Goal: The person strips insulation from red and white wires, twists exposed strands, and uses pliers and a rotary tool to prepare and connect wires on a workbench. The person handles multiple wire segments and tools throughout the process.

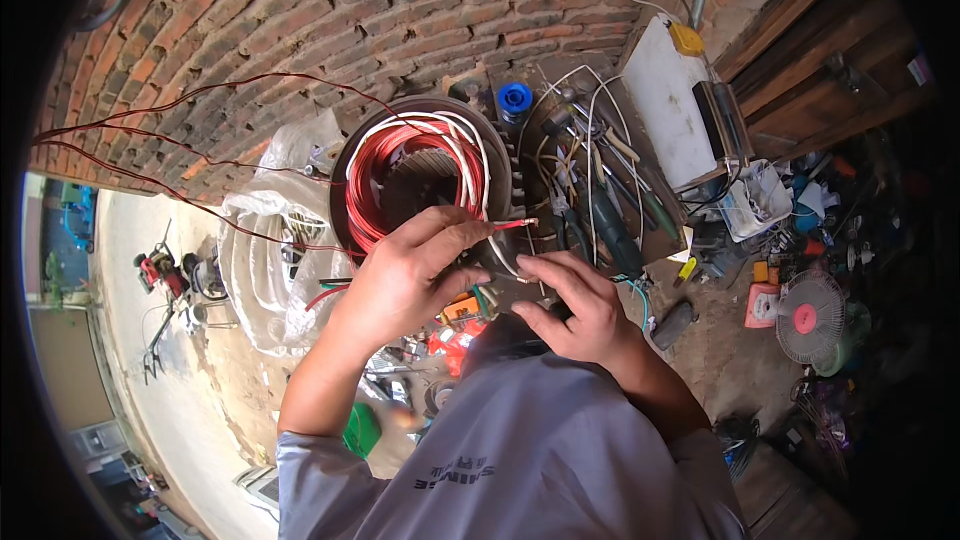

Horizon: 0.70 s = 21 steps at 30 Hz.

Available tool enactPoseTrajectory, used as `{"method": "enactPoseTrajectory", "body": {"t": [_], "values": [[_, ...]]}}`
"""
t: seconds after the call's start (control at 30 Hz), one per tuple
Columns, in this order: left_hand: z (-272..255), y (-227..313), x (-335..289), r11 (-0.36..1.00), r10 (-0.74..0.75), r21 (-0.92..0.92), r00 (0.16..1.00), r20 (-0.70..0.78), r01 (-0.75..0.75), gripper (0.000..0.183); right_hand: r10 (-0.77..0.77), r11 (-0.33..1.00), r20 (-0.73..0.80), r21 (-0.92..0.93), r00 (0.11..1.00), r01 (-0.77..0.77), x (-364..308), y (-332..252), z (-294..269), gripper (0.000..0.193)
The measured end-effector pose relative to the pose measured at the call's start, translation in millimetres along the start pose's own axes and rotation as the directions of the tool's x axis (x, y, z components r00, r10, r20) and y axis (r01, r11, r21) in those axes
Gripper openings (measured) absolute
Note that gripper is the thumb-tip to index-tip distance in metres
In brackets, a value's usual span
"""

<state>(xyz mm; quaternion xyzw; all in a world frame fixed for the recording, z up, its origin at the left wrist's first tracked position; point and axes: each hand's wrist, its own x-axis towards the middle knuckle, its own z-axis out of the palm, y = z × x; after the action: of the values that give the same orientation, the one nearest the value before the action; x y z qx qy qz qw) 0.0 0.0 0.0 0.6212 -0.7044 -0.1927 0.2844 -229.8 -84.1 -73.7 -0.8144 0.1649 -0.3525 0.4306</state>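
My left hand is closed, pinching a red wire between thumb and fingers. The wire's bare, bright end sticks out to the right. My right hand is just right of it, thumb and bent fingers apart. A white wire runs down to its index fingertip; no grip on it shows. Beyond my left hand stands a round, dark motor housing with finned sides, the red wire coil and white insulated wire looped inside. My left hand covers the housing's near rim.
Pliers and other tools lie on a board at right, beside a blue spool. A white plastic bag sits left. Dark red leads stretch leftward past the brick wall. A fan stands among clutter at right.
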Motion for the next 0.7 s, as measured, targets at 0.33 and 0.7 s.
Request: {"method": "enactPoseTrajectory", "body": {"t": [0.33, 0.7], "values": [[2.4, 6.9, 2.5, 0.994, 0.041, 0.1, 0.999, -0.03, -0.038, 0.044, -0.183, 0.98, -0.186, -0.113, 0.965, 0.164, 23.6, -16.0, 30.5, 0.027], [-11.9, -9.8, 20.8, 0.97, 0.157, 0.161, 0.974, 0.165, -0.184, 0.025, -0.001, 0.996, -0.257, 0.088, 0.966, 0.024, 20.8, -5.5, 38.9, 0.023]]}}
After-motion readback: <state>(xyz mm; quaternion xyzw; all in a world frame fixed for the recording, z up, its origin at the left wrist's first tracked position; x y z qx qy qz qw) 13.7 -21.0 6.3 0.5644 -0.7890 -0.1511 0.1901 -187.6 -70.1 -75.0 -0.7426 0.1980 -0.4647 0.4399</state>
